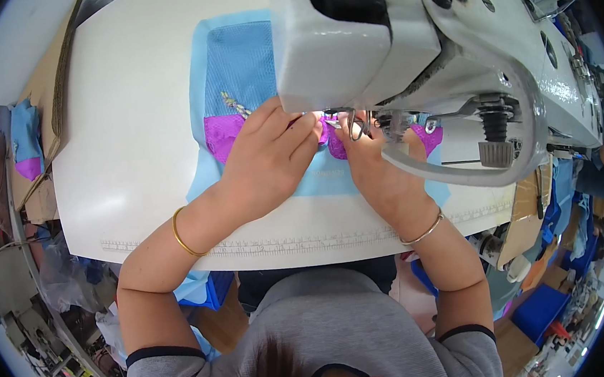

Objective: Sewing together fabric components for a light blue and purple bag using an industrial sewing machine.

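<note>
A light blue cloth piece lies flat under the sewing machine, with a darker blue mesh panel and purple fabric on it. My left hand rests on the work with bent fingers, its tips pinching the purple fabric close to the needle area. On the other side of the needle, my right hand is closed, its fingertips partly behind the machine head. A small pointed metal tip shows between the hands; I cannot tell whether it belongs to a tool. A patterned cord lies on the mesh.
The white table has a printed ruler along its front edge. A curved metal guard arches beside my right hand. Cardboard stands at the left, with a blue and purple piece against it. Blue bins stand below right.
</note>
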A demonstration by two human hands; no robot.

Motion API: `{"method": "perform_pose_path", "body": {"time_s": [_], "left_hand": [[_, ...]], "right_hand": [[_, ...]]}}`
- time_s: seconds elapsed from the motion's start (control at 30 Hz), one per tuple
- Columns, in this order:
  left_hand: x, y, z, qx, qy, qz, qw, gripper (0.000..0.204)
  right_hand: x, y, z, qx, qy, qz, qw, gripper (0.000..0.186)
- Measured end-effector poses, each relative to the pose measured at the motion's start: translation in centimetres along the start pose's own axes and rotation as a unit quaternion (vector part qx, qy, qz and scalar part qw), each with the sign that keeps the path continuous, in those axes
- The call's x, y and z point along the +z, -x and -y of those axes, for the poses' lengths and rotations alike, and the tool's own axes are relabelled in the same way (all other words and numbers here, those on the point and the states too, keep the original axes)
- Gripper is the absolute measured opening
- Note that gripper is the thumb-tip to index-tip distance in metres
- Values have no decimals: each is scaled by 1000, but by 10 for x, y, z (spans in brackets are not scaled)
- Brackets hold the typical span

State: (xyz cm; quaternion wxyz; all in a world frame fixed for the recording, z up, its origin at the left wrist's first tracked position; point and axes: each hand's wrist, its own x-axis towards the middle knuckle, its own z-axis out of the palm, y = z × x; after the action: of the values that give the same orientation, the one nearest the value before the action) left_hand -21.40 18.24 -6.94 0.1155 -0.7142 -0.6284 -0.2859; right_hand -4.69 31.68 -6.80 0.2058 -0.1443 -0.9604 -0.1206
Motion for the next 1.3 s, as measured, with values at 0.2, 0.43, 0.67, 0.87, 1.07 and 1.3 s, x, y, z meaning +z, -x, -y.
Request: {"method": "perform_pose_path", "body": {"time_s": [0.2,0.43,0.67,0.87,1.07,1.3], "left_hand": [[-4,-6,1,0,-9,3,1000,26],[-15,-14,-4,1,-65,5,998,24],[-22,-9,-1,-13,-2,4,1000,30],[-32,-11,-7,18,-68,-11,997,27],[-36,-9,-4,97,-157,-22,983,23],[-38,-4,2,65,-95,13,993,24]], "right_hand": [[17,8,-3,-20,19,-85,996,14],[0,-13,-3,95,-245,-42,964,11],[-15,-15,-13,34,-198,-76,977,9],[-26,-11,-31,3,-268,-20,963,17],[-12,-7,-27,-17,-265,-21,964,28],[-28,-12,-29,-58,-214,-46,974,22]]}}
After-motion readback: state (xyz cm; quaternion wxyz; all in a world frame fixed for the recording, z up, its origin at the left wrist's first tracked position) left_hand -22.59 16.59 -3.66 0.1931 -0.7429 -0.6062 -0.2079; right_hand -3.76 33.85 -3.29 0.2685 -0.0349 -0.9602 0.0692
